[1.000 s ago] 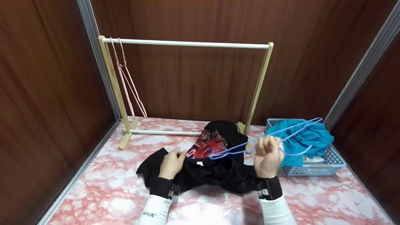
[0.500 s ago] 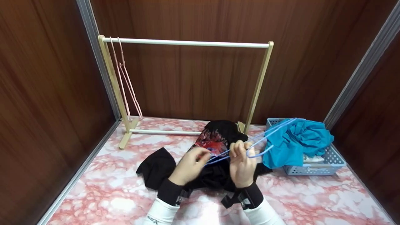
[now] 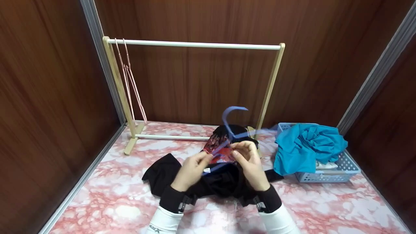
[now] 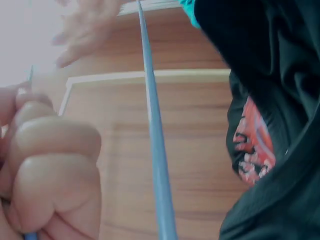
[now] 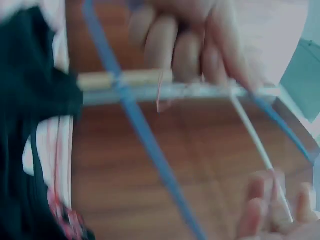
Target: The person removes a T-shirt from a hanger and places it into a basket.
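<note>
A blue clothes hanger (image 3: 226, 121), blurred by motion, is held over a black T-shirt (image 3: 162, 175) with its hook pointing up. My left hand (image 3: 191, 170) grips one of its arms; in the left wrist view, curled fingers (image 4: 57, 165) wrap it while the hanger's long bar (image 4: 156, 125) runs past them. Beside the hanger's middle is my right hand (image 3: 252, 164), thumb and fingers apart. The right wrist view shows that hand's spread fingers (image 5: 270, 210) off the bar. The T-shirt lies crumpled, its neck label and a red print (image 3: 224, 152) showing.
A wooden rack (image 3: 274, 78) with a white rail (image 3: 195, 44) stands behind. Two pink hangers (image 3: 131, 87) hang at its left end. On the right, a blue basket (image 3: 349, 165) holds teal cloth (image 3: 312, 146). Brown panels enclose the marbled table (image 3: 123, 208).
The hanger has come left from beside the basket and turned, so its hook now points up. My right hand has moved inward and loosened off it; my left has left the shirt's neckline for the hanger.
</note>
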A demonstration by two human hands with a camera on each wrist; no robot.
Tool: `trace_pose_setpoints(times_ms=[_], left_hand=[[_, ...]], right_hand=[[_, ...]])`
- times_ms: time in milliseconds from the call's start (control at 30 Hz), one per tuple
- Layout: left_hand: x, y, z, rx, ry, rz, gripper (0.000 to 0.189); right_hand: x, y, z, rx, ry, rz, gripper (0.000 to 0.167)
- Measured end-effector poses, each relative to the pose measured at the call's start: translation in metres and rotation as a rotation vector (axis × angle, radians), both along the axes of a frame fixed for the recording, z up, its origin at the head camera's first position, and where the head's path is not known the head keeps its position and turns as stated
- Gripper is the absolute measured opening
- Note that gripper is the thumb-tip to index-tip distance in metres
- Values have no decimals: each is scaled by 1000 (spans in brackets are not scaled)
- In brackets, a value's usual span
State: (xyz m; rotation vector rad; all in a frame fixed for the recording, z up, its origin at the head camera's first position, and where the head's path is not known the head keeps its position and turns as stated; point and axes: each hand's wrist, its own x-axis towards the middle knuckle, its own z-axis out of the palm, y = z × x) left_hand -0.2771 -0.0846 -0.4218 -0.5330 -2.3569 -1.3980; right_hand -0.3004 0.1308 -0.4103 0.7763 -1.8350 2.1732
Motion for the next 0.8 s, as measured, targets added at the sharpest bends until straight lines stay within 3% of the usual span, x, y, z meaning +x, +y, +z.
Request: trace_pose_setpoints(times_ms=[100, 200, 333, 433, 533, 633, 733, 800], left_hand=[[-3, -15, 0, 51, 15, 136, 35], [-5, -31, 0, 106, 33, 265, 39], [-6, -48, -1, 195, 55, 362, 49], [-8, -55, -2, 237, 69, 388, 47], [-9, -58, -2, 248, 62, 394, 44], [-10, -59, -2, 245, 58, 400, 43], [-10, -60, -2, 249, 59, 409, 43], [-10, -61, -2, 253, 59, 415, 44]], right_hand=[[-13, 10, -5, 265, 2, -163, 34], [-24, 17, -16, 542, -26, -248, 60], [-32, 13, -43, 871, -85, -234, 110], [-31, -1, -66, 1060, -93, -132, 122], [-27, -15, -86, 1201, -38, -28, 109], [-26, -21, -95, 1271, 99, -6, 75], [-33, -19, -96, 1200, 224, -18, 40], [-39, -15, -91, 1085, 244, -46, 28]])
